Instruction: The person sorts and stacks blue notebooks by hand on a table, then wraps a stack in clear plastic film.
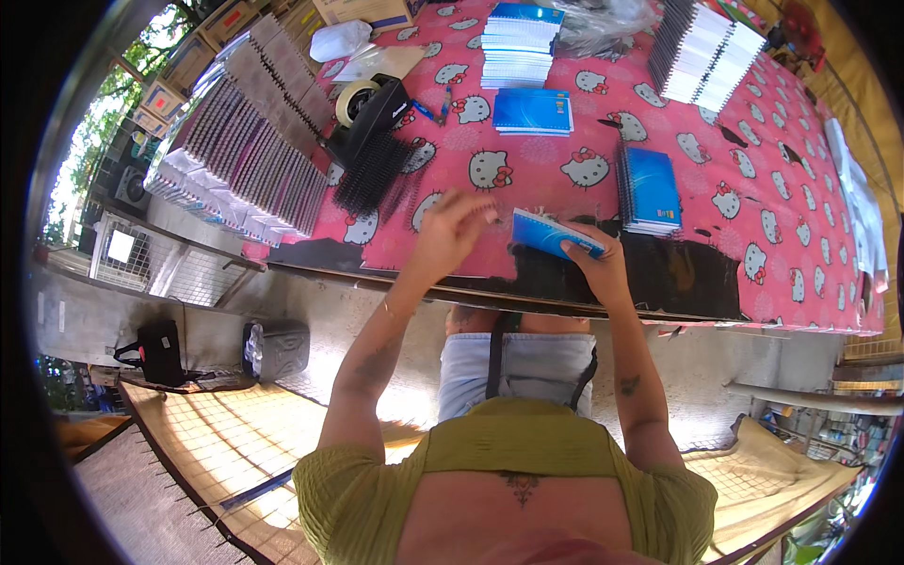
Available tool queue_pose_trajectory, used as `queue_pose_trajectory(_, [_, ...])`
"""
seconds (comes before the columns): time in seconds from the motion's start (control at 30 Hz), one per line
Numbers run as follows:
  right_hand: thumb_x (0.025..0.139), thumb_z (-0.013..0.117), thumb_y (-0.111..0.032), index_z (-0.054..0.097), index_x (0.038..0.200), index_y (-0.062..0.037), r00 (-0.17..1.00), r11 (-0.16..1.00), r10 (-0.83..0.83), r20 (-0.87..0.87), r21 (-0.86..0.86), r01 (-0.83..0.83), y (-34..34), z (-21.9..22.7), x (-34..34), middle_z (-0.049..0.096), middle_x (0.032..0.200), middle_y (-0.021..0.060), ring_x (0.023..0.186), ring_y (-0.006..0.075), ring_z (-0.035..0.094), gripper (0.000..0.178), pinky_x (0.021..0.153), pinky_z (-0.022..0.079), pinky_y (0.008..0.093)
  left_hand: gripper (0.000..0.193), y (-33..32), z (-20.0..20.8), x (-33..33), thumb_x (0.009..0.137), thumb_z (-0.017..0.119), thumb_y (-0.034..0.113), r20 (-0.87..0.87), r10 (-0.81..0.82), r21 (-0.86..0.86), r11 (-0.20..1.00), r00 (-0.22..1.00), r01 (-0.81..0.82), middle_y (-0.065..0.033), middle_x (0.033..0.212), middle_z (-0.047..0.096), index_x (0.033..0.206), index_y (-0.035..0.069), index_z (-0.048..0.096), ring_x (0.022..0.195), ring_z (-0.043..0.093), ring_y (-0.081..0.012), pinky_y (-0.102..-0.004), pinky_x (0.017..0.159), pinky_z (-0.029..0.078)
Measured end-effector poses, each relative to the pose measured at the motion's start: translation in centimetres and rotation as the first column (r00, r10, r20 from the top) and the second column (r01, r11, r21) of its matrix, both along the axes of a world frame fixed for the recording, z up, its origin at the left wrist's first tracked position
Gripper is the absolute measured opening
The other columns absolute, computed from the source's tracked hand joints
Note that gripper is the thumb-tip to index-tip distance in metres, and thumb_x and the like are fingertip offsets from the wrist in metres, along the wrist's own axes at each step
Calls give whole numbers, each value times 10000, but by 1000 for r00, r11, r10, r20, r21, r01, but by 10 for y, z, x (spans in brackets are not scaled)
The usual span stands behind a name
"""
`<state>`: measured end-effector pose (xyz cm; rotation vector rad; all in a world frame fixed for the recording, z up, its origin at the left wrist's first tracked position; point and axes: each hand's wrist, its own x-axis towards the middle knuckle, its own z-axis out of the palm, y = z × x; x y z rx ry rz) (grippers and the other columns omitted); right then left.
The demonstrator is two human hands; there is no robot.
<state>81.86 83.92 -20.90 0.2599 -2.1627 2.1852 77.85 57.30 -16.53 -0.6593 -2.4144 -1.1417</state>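
My right hand (pixel 600 261) grips a small blue-covered notebook (pixel 556 234) by its right end, thumb on top, just above the table's near edge. To its left, my left hand (pixel 454 231) is raised over the table with its fingers curled together toward the notebook's left end. Whatever may be between those fingertips is too small to make out. Black spiral binding coils (pixel 372 174) lie in a pile beyond my left hand. Right of my right hand sits a low stack of blue spiral notebooks (pixel 650 188).
A black tape dispenser (pixel 377 108) stands behind the coils. Tall rows of spiral-bound books (pixel 254 155) fill the table's left side. Farther back are blue notebook stacks (pixel 532 111), a tall white-paged stack (pixel 706 56) and clear plastic bags (pixel 603 28). The pink tablecloth (pixel 697 254) is torn near the front edge.
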Motion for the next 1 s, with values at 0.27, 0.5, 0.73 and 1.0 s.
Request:
queue_pose_trajectory(0.27, [907,696,-57,690,1170,-2,1000,999,2,-2,43,-1,-5,6,1,707,1010,43,933,87,618,268,848,492,248,187,7,-2,5,872,720,112,59,-38,20,999,998,37,-93,753,621,1049,53,736,572,580,-197,-315,531,453])
queue_pose_trajectory(0.5, [903,691,-38,691,1159,-2,1000,1000,1,-12,23,0,-4,1,0,705,995,39,912,81,611,259,827,490,245,164,8,-1,-7,879,719,94,2,-98,-17,995,995,98,-90,800,641,1022,15,714,632,616,-203,-296,569,476])
queue_pose_trajectory(0.73, [901,685,-27,698,1150,-12,999,999,9,-44,49,-7,-2,1,1,698,973,22,889,73,601,250,799,482,234,212,5,6,-17,852,737,167,126,-213,25,977,969,212,-109,892,624,1017,51,671,737,633,-309,-391,629,489])
queue_pose_trajectory(1.0, [909,688,-46,702,1149,-19,1000,999,15,-27,32,-14,-4,3,2,701,976,22,895,75,602,242,810,485,238,251,12,13,-24,891,711,146,159,-349,-168,912,924,374,-104,1055,616,1118,59,650,833,657,-256,-362,671,515])
